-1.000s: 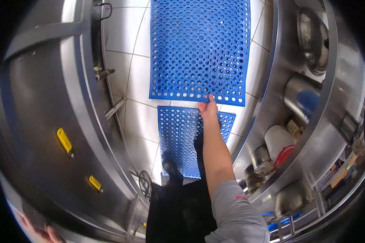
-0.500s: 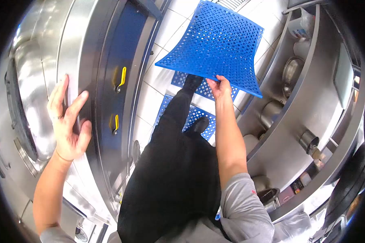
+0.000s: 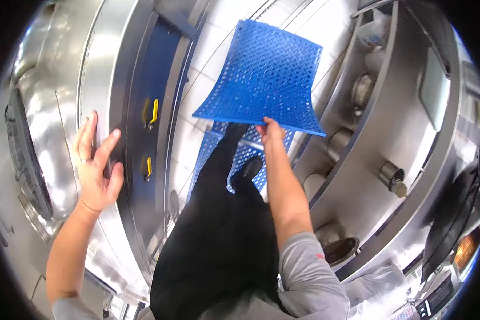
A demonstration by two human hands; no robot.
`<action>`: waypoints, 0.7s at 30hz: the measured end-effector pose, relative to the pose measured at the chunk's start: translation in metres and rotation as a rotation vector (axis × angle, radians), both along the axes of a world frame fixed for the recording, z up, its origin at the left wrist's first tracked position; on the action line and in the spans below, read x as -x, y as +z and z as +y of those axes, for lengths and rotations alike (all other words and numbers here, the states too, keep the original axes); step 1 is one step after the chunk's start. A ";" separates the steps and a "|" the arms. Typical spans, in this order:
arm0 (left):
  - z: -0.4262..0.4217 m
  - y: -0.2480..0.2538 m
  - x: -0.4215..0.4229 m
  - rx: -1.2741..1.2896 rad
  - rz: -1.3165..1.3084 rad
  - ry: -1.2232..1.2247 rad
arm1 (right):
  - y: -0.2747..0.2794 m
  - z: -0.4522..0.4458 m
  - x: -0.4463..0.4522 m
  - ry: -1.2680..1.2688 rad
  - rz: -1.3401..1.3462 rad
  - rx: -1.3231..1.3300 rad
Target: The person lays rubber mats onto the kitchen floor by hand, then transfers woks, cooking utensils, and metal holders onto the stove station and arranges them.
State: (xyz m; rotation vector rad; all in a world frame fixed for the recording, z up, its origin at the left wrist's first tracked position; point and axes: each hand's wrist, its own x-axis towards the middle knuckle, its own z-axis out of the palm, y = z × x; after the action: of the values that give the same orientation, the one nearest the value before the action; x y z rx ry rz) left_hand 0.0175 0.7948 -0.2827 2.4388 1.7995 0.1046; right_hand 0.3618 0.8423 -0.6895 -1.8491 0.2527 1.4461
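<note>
A blue perforated floor mat hangs in front of me, its near edge pinched in my right hand. The mat sags and curves, with its near corners flared outward. Below it, more blue perforated matting lies on the tiled floor, partly hidden by my legs and shoes. On the left, my left hand is open, fingers spread, at the steel counter edge; its fingertips appear to rest on the metal. Its grip holds nothing.
Two yellow-handled valves stick out from the dark blue panel under the left counter. To the right, a steel shelf unit carries pots, a lid and a small steel container. White floor tiles run between the two sides.
The view has shifted, and the mat with my right hand now appears further left and lower. My right hand still grips its edge; my left hand stays spread at the counter.
</note>
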 end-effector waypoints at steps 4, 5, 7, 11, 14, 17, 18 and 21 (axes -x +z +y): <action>0.004 0.010 0.002 0.034 -0.018 0.037 | 0.054 0.055 0.021 -0.046 -0.154 -0.075; 0.005 0.013 0.003 0.049 -0.043 0.059 | 0.075 0.074 0.023 -0.050 -0.184 -0.139; 0.006 0.017 0.005 0.055 -0.062 0.100 | 0.115 0.112 0.022 0.000 -0.177 -0.145; 0.017 0.030 0.014 0.076 -0.075 0.101 | 0.185 0.212 0.003 0.063 -0.126 -0.227; 0.025 0.028 0.019 0.071 -0.144 0.120 | 0.241 0.290 -0.020 0.103 -0.103 -0.265; 0.049 0.038 0.016 0.056 -0.272 0.180 | 0.316 0.374 -0.034 0.161 -0.086 -0.347; 0.073 0.048 0.010 0.053 -0.321 0.206 | 0.341 0.395 -0.035 0.159 -0.077 -0.372; 0.193 0.057 0.007 0.050 -0.412 0.119 | 0.372 0.461 -0.041 0.226 0.031 -0.504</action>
State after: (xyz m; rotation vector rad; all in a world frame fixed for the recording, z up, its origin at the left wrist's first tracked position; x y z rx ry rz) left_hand 0.0109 0.9875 -0.2255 2.0801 1.7288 0.5226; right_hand 0.4030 1.3034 -0.3176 -1.4739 -0.2942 1.5196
